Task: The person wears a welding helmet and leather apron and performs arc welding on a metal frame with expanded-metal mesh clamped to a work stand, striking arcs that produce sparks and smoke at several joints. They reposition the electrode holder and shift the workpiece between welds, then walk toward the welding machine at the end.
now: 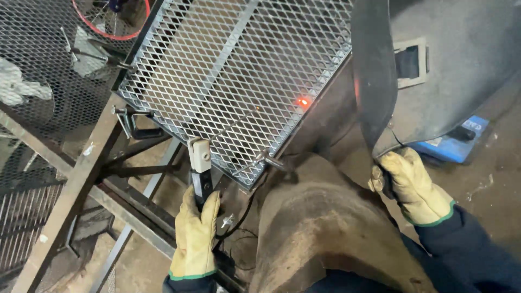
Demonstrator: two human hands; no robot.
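Gloves, two of them, yellow leather with green cuffs, cover our hands. Our left hand (195,236) is wrapped tight around the electrode holder (201,172), a black grip with a pale blocky head. The holder's long axis runs almost straight up the view, head pointing away from us toward the mesh edge. Our right hand (408,184) is clamped on the lower rim of one dark welding mask (450,70), lifted at the right. Between our hands lies a brown leather apron (320,228). Beyond the holder sits one panel of silvery expanded mesh (239,70) in a steel frame, tilted across the view, with one orange glowing spot (303,101) near its right edge. A clamp (130,120) grips the left corner.
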